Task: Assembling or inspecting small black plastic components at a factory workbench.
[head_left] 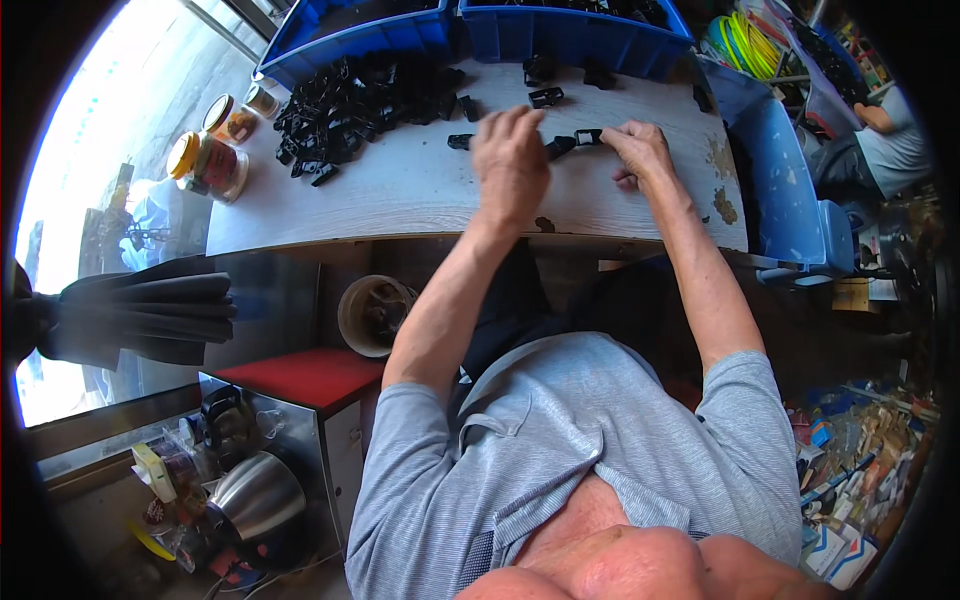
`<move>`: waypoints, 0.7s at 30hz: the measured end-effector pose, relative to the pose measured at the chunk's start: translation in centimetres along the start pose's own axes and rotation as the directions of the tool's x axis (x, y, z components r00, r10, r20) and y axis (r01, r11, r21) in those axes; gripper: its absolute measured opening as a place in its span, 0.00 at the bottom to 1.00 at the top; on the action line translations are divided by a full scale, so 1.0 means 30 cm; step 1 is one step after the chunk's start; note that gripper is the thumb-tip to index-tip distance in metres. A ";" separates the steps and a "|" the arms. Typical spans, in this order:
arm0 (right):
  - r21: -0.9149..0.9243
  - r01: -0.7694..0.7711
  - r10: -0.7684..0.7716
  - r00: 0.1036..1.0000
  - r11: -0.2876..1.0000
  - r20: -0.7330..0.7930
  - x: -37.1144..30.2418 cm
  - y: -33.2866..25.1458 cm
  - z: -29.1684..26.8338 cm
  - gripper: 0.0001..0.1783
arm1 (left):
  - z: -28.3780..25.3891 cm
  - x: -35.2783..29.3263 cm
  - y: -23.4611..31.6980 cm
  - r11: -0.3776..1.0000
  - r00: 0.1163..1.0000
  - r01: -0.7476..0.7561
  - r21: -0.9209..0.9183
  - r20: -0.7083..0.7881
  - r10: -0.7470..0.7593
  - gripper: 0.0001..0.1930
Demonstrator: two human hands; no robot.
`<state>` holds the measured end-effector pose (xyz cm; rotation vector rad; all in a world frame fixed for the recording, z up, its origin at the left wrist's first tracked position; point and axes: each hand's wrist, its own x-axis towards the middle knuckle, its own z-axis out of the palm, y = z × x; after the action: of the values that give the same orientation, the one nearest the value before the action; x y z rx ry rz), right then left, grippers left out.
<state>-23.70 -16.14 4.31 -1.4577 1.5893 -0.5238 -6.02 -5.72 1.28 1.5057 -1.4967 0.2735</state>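
Over the middle of the white table my left hand (510,165) is closed, its fingers curled and a little blurred. Whatever it may hold is hidden beneath the fingers. My right hand (642,150) pinches the right end of a small black plastic part (588,137) between thumb and fingers. Another black piece (560,147) lies between that part and my left hand; I cannot tell if they are joined. A single black part (460,142) lies just left of my left hand. Farther back sits another black part (546,97).
A large heap of black plastic parts (350,110) covers the table's left side, beside jars with yellow lids (215,165). Blue bins (575,42) stand along the back. A light-blue tub (785,180) adjoins the right edge. A bucket (365,315) stands below the front edge.
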 end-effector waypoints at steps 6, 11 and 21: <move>0.170 0.011 -0.017 0.999 0.985 0.033 -0.028 -0.003 0.006 0.21 | -0.213 -0.045 -0.192 0.931 0.992 0.009 0.366 0.117 -0.056 0.16; 0.149 0.121 -0.137 0.986 0.981 0.100 -0.038 0.004 -0.016 0.29 | -0.226 -0.041 -0.237 0.951 0.974 -0.036 0.307 0.223 -0.035 0.15; -0.096 0.165 -0.149 0.976 0.982 0.156 -0.033 -0.021 -0.003 0.23 | -0.228 -0.042 -0.237 0.983 0.986 -0.001 0.186 0.165 -0.030 0.14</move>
<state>-23.50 -15.37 5.16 -1.6742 1.4115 -0.4134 2.94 -1.43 0.65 1.7225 -1.6278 0.2912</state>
